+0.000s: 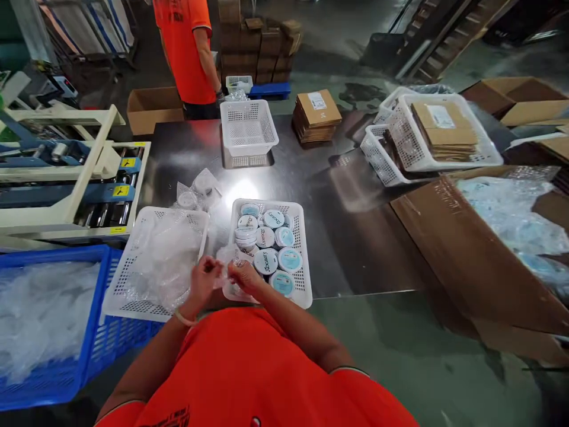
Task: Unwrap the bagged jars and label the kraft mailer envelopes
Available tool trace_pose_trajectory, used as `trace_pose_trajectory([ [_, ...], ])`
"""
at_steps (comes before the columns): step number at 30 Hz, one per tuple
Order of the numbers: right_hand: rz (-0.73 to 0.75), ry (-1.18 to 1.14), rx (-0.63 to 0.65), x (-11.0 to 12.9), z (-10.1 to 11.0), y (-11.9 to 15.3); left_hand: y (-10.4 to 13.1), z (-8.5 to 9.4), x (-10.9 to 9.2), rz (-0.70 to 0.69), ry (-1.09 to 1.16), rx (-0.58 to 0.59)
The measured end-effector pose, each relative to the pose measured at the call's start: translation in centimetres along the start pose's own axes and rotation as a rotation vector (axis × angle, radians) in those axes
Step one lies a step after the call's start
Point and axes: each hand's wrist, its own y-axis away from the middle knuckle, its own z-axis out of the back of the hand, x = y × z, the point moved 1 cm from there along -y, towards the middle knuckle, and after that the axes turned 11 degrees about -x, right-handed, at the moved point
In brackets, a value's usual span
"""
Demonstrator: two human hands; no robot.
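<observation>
Between my two hands is a clear plastic bag (227,254), pinched at its left side by my left hand (207,276) and at its right side by my right hand (243,275). Whether anything is inside the bag is hard to see. Both hands are over the near left edge of a white basket (304,261) holding several round white and light-blue jars (265,261). Left of it, a second white basket (116,290) holds a heap of clear plastic bags (171,255). Just behind lie a few bagged round items (204,182).
A white basket (249,127) and a stack of flat cartons (316,112) stand at the table's far side. Baskets with cartons (444,130) and a large box (489,255) are right. A blue crate (95,332) and conveyor (127,184) are left. A person (189,53) stands beyond.
</observation>
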Motion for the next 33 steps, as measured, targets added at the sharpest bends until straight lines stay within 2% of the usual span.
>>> trace_pose_trajectory([
  [2, 0.02, 0.095, -0.047, 1.0, 2.6, -1.3, -1.9, 1.8, 0.0, -0.034, 0.002, -0.067],
  [4, 0.071, 0.208, -0.189, 3.0, 5.9, -3.1, -3.1, 3.8, -0.4, -0.187, -0.115, -0.064],
  [6, 0.164, 0.522, -0.354, 5.3, 9.1, -5.2, -3.2, 4.9, -1.0, -0.343, -0.299, 0.025],
  [8, 0.216, 0.969, -0.41, 7.3, 11.1, -7.1, -2.3, 4.9, -1.7, -0.414, -0.509, 0.185],
  [9, 0.212, 1.146, -0.398, 8.0, 11.6, -7.9, -1.7, 4.5, -2.0, -0.429, -0.616, 0.265],
  [11, 0.177, 1.317, -0.356, 8.7, 11.7, -9.2, -0.4, 3.4, -2.5, -0.439, -0.817, 0.371],
  [14, 0.215, 1.325, -0.245, 8.7, 10.8, -10.5, 0.5, 2.1, -2.8, -0.388, -1.001, 0.363],
  [17, 0.264, 1.27, -0.085, 8.4, 9.7, -11.4, 0.2, 1.8, -2.6, -0.344, -1.042, 0.317],
  [22, 0.237, 1.267, 0.044, 7.3, 6.9, -11.4, -0.4, 1.6, -2.2, -0.387, -1.022, 0.301],
  [25, 0.258, 1.274, -0.019, 6.8, 5.4, -10.2, -0.4, 1.3, -2.3, -0.387, -0.996, 0.318],
  [27, 0.272, 1.259, -0.095, 7.1, 5.6, -9.4, -0.4, 1.4, -2.4, -0.384, -0.973, 0.314],
  [30, 0.201, 1.232, -0.279, 8.9, 8.2, -8.9, -0.5, 1.8, -2.6, -0.373, -0.938, 0.298],
  [33, -0.01, 1.233, -0.426, 10.3, 11.4, -9.4, -0.7, 2.1, -2.6, -0.365, -0.92, 0.306],
])
